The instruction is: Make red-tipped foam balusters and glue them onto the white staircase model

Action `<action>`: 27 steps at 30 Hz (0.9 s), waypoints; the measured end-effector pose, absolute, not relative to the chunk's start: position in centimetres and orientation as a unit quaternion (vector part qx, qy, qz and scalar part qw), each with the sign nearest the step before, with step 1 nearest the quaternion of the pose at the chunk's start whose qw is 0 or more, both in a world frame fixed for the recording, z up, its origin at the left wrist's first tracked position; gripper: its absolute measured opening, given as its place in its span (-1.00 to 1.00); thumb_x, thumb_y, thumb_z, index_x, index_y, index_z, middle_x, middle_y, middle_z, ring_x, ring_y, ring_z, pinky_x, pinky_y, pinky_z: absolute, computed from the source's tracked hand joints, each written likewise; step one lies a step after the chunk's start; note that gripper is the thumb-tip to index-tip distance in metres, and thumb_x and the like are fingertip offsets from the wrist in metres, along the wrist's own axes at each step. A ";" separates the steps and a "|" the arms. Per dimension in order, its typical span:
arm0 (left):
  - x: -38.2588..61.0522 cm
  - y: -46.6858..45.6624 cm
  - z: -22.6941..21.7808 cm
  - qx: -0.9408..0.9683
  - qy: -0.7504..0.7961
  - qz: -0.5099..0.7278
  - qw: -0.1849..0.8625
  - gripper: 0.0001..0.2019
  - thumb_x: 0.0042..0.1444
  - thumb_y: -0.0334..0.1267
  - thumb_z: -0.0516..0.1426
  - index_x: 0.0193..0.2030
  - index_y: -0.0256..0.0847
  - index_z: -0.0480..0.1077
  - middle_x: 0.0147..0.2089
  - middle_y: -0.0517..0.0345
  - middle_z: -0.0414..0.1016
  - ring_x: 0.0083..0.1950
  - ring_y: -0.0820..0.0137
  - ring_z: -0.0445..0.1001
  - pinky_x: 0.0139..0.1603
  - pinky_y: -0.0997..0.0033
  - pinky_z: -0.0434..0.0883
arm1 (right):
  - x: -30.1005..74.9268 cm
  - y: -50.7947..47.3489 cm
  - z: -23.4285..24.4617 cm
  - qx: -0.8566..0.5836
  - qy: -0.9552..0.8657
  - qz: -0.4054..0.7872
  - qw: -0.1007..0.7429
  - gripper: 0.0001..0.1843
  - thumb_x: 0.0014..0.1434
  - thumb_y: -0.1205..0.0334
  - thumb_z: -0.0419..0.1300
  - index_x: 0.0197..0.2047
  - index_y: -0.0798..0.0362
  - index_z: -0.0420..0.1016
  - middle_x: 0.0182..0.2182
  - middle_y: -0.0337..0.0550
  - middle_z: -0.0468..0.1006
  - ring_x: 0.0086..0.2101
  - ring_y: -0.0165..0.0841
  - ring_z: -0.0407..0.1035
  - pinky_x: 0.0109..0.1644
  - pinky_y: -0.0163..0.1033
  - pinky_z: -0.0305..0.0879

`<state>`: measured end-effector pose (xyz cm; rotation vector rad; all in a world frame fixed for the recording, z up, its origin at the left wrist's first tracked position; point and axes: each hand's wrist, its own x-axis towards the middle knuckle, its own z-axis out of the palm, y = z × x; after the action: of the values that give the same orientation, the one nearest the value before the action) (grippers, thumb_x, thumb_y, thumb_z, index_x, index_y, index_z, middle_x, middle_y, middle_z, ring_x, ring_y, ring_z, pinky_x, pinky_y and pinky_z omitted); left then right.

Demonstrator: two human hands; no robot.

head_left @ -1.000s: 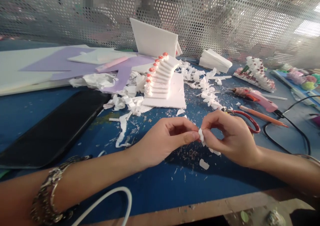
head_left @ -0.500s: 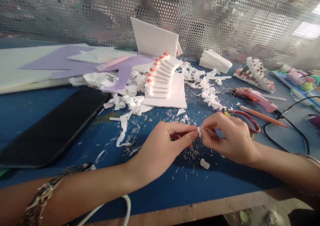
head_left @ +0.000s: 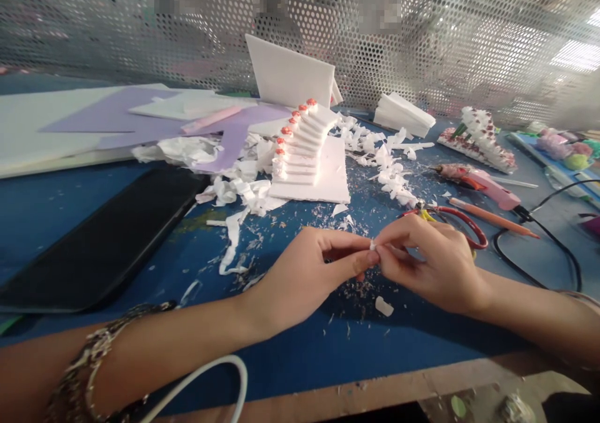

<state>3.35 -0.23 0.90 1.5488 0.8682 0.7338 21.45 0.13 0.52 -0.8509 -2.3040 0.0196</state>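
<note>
Between the fingertips of both hands is a tiny twisted piece of white paper (head_left: 373,245), mostly covered by the fingers. My left hand (head_left: 307,279) pinches it from the left, thumb against forefinger. From the right, my right hand (head_left: 429,260) pinches the same piece, its fingertips touching those of the left. Beyond the hands stands a small white foam staircase (head_left: 300,154) on a white base (head_left: 335,179), with several red-topped white bits along its left edge. A small white scrap (head_left: 384,306) lies on the blue table just below the hands.
A black phone (head_left: 107,235) lies at left, with purple sheets (head_left: 126,114) behind it. Curled white paper strips (head_left: 244,189) surround the staircase. Red-handled scissors (head_left: 473,226), an orange pencil (head_left: 497,218) and a pink glue gun (head_left: 487,185) with a black cord are at right. Perforated metal (head_left: 187,42) rises behind.
The fingertips have closed further over the white paper piece, so less of it shows. The left thumb has slid slightly right; the white cable near the left forearm shows more.
</note>
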 end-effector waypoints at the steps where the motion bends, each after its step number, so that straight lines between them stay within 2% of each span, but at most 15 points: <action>1: 3.3 -0.2 0.9 0.663 0.372 0.308 0.572 -0.87 0.04 -0.35 0.11 -0.44 -0.20 0.48 -0.53 0.31 0.38 -0.46 0.55 0.30 -0.41 0.65 0.26 | 21.5 0.1 0.6 -0.331 -0.882 0.015 0.335 -0.93 0.10 0.37 0.07 -0.34 0.01 0.24 -0.59 -0.36 0.39 -0.60 -0.58 0.23 -0.53 -0.44 0.17; 4: 3.1 0.1 0.9 0.671 0.389 0.291 0.560 -0.86 0.07 -0.31 0.09 -0.43 -0.22 0.46 -0.54 0.29 0.37 -0.45 0.54 0.31 -0.41 0.64 0.25 | 21.8 0.1 0.9 -0.321 -0.885 0.058 0.333 -0.90 0.11 0.36 0.09 -0.26 0.04 0.27 -0.49 -0.30 0.45 -0.54 -0.56 0.29 -0.50 -0.44 0.22; 9: 3.0 0.4 0.8 0.683 0.393 0.276 0.550 -0.84 0.09 -0.30 0.06 -0.42 -0.22 0.45 -0.53 0.28 0.38 -0.44 0.54 0.32 -0.41 0.64 0.24 | 22.5 0.6 1.5 -0.232 -0.913 0.140 0.305 -0.77 0.11 0.45 0.10 -0.14 0.07 0.34 -0.32 -0.22 0.48 -0.33 -0.56 0.36 -0.24 -0.43 0.31; 16: 2.9 0.2 0.9 0.685 0.387 0.268 0.556 -0.84 0.09 -0.35 0.05 -0.42 -0.22 0.45 -0.53 0.32 0.37 -0.43 0.57 0.32 -0.40 0.68 0.22 | 23.2 0.6 1.9 -0.208 -0.941 0.020 0.267 -0.74 0.11 0.41 0.14 -0.09 0.11 0.38 -0.32 -0.20 0.43 -0.32 -0.56 0.30 -0.18 -0.42 0.29; 23: 2.9 0.3 0.7 0.703 0.384 0.251 0.544 -0.80 0.13 -0.23 0.03 -0.39 -0.22 0.44 -0.51 0.33 0.37 -0.46 0.59 0.27 -0.43 0.69 0.20 | 23.4 0.5 1.9 -0.208 -0.943 0.008 0.258 -0.77 0.12 0.39 0.14 -0.11 0.15 0.38 -0.30 -0.22 0.45 -0.28 -0.56 0.31 -0.14 -0.44 0.26; 27: 2.9 0.2 0.7 0.723 0.374 0.240 0.530 -0.76 0.16 -0.24 0.00 -0.43 -0.24 0.42 -0.51 0.32 0.35 -0.46 0.60 0.26 -0.45 0.68 0.18 | 23.3 0.4 1.8 -0.208 -0.943 0.000 0.258 -0.83 0.14 0.40 0.11 -0.16 0.15 0.40 -0.31 -0.21 0.44 -0.28 -0.54 0.31 -0.13 -0.44 0.26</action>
<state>2.92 0.22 0.73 1.7250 0.8922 0.5728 23.30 0.39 1.82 -0.5641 -2.5582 0.0003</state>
